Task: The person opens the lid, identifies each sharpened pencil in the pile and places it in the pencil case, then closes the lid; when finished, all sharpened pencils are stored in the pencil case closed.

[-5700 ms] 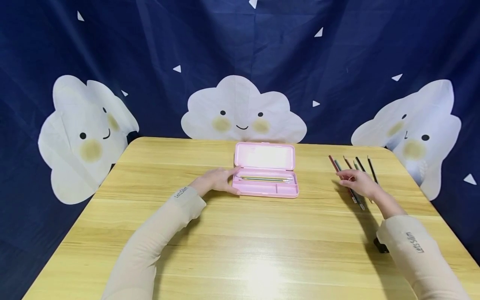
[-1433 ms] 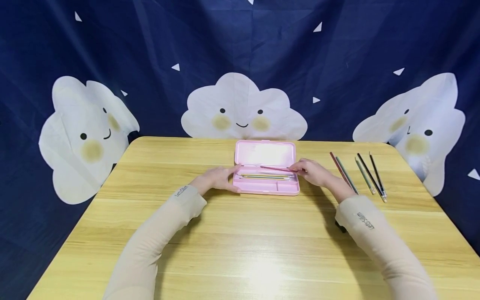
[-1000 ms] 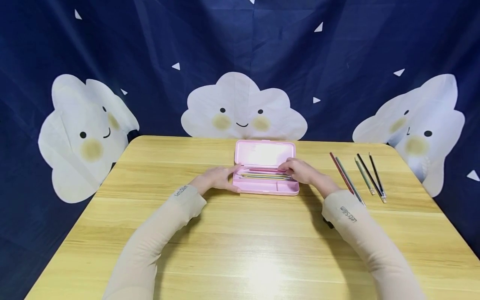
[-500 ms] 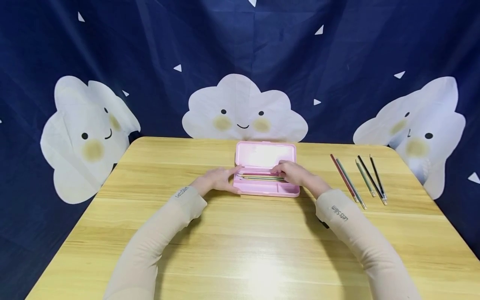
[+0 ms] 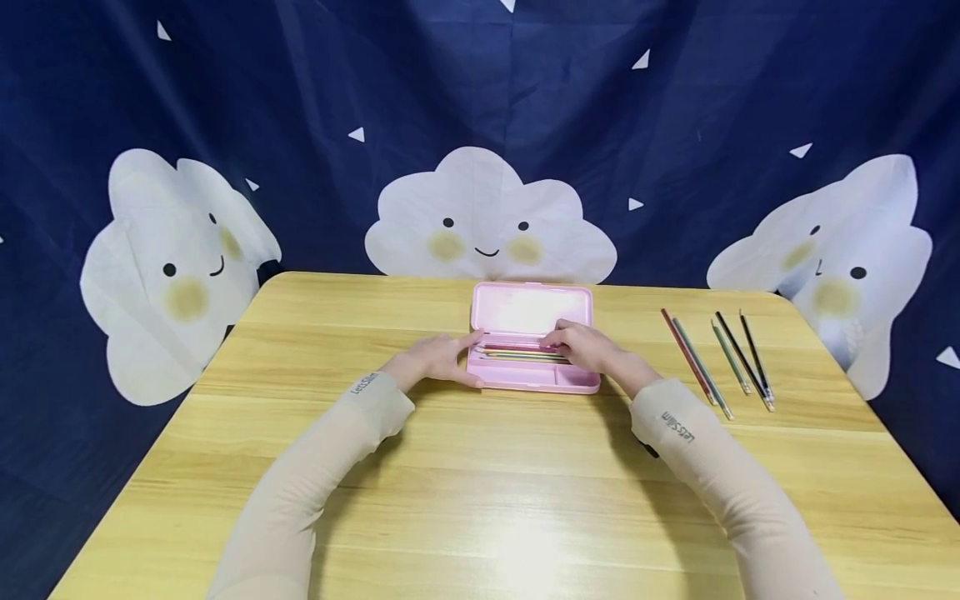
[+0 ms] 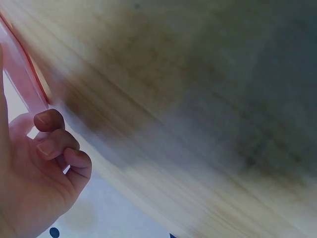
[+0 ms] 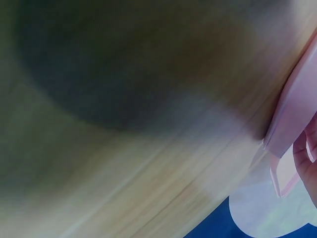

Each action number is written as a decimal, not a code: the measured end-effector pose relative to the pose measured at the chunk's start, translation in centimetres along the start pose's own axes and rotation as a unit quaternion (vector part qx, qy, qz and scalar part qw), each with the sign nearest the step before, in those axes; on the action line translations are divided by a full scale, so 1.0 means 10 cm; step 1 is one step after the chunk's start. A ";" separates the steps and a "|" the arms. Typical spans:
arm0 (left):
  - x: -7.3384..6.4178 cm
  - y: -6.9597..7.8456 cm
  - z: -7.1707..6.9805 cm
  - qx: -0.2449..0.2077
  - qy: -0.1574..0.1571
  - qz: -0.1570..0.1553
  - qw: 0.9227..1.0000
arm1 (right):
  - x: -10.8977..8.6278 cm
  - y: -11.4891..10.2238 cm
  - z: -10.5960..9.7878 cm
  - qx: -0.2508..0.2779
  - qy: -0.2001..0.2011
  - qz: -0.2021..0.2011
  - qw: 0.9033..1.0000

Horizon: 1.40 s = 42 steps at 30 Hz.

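Observation:
A pink pencil case (image 5: 517,375) lies opened at the back middle of the table, its lid (image 5: 528,308) tipped back. My left hand (image 5: 431,360) grips its left end, thumb at the front corner and forefinger at the back one. In the left wrist view the other fingers of the left hand (image 6: 47,163) curl loosely beside the case. My right hand (image 5: 588,346) reaches in from the right, its fingertips on the right end of a red pencil (image 5: 510,347) in the long back compartment. Several other pencils (image 5: 517,357) lie alongside it, their right ends hidden under the fingers.
To the right lie loose pencils: a red pencil (image 5: 686,354) beside a green pencil (image 5: 703,368), then a shorter green pencil (image 5: 730,356) and two black pencils (image 5: 742,352). A dark blue cloth (image 5: 315,100) with white clouds hangs behind the wooden table (image 5: 450,492).
The right hand has brought the red pencil from the loose group leftwards and lowered it into the case. In the last half second it has barely moved. The left hand stays on the case.

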State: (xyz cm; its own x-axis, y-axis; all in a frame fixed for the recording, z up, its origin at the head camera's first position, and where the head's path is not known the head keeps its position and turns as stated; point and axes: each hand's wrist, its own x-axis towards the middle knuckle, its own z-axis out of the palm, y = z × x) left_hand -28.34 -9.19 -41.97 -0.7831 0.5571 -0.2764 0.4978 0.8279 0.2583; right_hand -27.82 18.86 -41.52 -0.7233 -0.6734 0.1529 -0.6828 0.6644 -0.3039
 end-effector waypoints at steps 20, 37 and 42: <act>0.00 0.01 -0.01 0.003 -0.002 -0.005 1.000 | -0.30 0.13 -0.18 0.062 0.026 0.026 0.997; -0.01 0.00 0.01 -0.006 -0.002 -0.002 1.000 | -0.80 0.26 -0.33 0.100 0.039 0.083 0.991; -0.01 0.00 0.01 -0.008 0.005 0.003 1.000 | -0.97 0.36 -0.38 0.097 0.042 0.109 0.988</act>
State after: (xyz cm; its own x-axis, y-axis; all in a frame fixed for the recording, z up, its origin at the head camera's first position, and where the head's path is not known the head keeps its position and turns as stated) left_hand -28.25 -9.27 -42.05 -0.7836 0.5617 -0.2655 0.4970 0.8232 0.2744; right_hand -23.59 29.01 -40.57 -0.8627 -0.4861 0.1399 -0.4832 0.7104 -0.5117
